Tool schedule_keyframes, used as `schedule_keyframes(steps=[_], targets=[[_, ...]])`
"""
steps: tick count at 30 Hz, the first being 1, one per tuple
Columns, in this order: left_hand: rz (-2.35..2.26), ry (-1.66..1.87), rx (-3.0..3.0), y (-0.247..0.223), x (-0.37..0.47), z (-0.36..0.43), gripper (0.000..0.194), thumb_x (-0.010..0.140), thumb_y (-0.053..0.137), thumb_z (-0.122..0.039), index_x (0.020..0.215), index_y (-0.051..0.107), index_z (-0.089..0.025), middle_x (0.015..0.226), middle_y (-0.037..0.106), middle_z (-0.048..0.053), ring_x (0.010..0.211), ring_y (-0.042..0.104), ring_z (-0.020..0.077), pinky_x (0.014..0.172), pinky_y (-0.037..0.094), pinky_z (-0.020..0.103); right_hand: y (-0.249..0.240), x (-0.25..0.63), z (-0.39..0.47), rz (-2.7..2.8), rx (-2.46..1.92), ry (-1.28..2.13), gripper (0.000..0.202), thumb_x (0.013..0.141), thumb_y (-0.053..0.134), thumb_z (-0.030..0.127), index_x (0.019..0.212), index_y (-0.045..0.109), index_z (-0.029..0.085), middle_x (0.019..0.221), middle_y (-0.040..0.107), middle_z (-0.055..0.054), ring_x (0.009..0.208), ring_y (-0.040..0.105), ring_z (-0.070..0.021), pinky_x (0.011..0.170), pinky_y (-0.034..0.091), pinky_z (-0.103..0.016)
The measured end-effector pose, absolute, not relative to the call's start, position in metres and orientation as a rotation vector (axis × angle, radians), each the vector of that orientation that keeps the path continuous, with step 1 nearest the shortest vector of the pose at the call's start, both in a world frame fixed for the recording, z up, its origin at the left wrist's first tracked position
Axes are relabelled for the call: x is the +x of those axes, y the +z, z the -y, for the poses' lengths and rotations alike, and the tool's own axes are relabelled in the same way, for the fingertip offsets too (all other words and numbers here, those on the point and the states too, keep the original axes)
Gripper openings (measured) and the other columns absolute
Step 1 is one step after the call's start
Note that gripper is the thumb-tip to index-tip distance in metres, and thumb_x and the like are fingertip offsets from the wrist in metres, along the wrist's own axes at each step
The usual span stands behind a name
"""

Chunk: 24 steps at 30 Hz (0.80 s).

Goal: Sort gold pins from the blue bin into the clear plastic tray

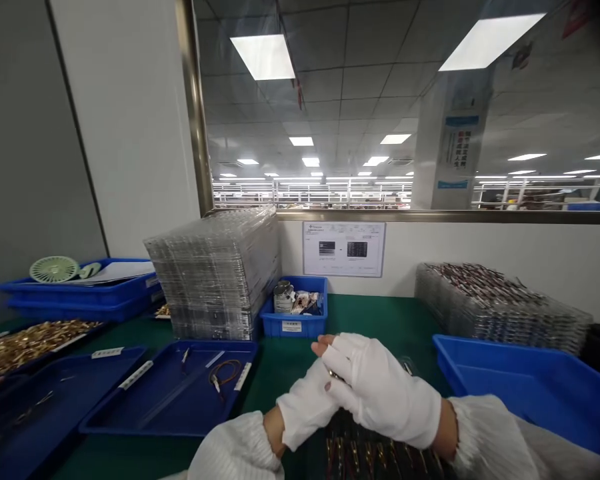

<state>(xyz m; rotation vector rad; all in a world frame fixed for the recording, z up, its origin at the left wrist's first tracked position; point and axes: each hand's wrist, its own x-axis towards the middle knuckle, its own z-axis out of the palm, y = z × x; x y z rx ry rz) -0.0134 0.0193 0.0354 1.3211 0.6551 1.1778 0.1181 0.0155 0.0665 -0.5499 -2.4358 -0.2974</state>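
Hands: left hand point(307, 402) and right hand point(380, 387) press together, right on top; 1 small metal piece point(337, 377) peeks between, whose pinch I cannot tell!
Below: slim metal-tipped parts point(369, 457) lined up under the right glove.
Leftward: brown cable point(216, 381) looping in its blue tray point(150, 397) on the green counter point(270, 377).

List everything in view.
Table: one, green, foreground
Tray stack: one, transparent, back left
Small bin: one, blue, back centre
Sheet: one, white, wall
Window frame: one, bronze, back
Lights: several, white, ceiling
Loaded tray stack: one, clear, right
Wide tray: one, blue, right
Shallow trays: two plus, blue, left
Cable: one, brown, shallow tray
Stacked trays: two, blue, far left
Fan: one, green, far left
Small pieces: many, gold, left
Slim parts: several, gold, below hands
Left hand: one, white glove, centre
Right hand: one, white glove, over left
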Motion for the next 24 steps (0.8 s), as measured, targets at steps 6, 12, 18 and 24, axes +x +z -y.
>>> schedule_keyframes(steps=[6, 12, 18, 24], targets=[[-0.72, 1.225, 1.267, 0.027, -0.001, -0.026, 0.019, 0.056, 0.063, -0.031, 0.066, 0.058, -0.016, 0.073, 0.059, 0.006, 0.077, 0.051, 0.0203, 0.076, 0.037, 0.034, 0.064, 0.135, -0.017, 2.144, -0.571, -0.228, 0.065, 0.074, 0.041, 0.037, 0.128, 0.015, 0.012, 0.127, 0.03, -0.012, 0.116, 0.027, -0.0236, 0.095, 0.026, -0.041], [-0.647, 1.116, 1.514, 0.036, -0.004, -0.009, 0.019, 0.063, 0.057, -0.026, 0.081, 0.059, -0.019, 0.081, 0.06, 0.006, 0.094, 0.047, 0.0202, 0.087, 0.031, 0.03, 0.063, 0.129, -0.011, 2.375, -0.611, -0.232, 0.055, 0.073, 0.044, 0.039, 0.122, 0.031, 0.017, 0.117, 0.044, -0.008, 0.106, 0.039, -0.0211, 0.089, 0.033, -0.038], [-0.792, 1.407, 1.283, 0.017, -0.006, -0.031, 0.016, 0.065, 0.054, -0.022, 0.081, 0.057, -0.019, 0.083, 0.06, 0.003, 0.081, 0.053, 0.0174, 0.077, 0.038, 0.029, 0.06, 0.125, -0.01, 2.132, -0.928, -0.249, 0.026, 0.073, 0.047, 0.032, 0.095, 0.055, 0.02, 0.086, 0.056, -0.006, 0.08, 0.049, -0.0187, 0.073, 0.041, -0.035], [-0.806, 1.444, 1.411, 0.025, -0.005, -0.025, 0.014, 0.064, 0.053, -0.015, 0.075, 0.06, -0.021, 0.076, 0.062, 0.0, 0.074, 0.053, 0.0142, 0.075, 0.039, 0.025, 0.052, 0.12, -0.011, 2.212, -0.794, -0.214, 0.02, 0.079, 0.039, 0.02, 0.081, 0.059, 0.024, 0.082, 0.057, -0.003, 0.077, 0.051, -0.0139, 0.068, 0.044, -0.025]])
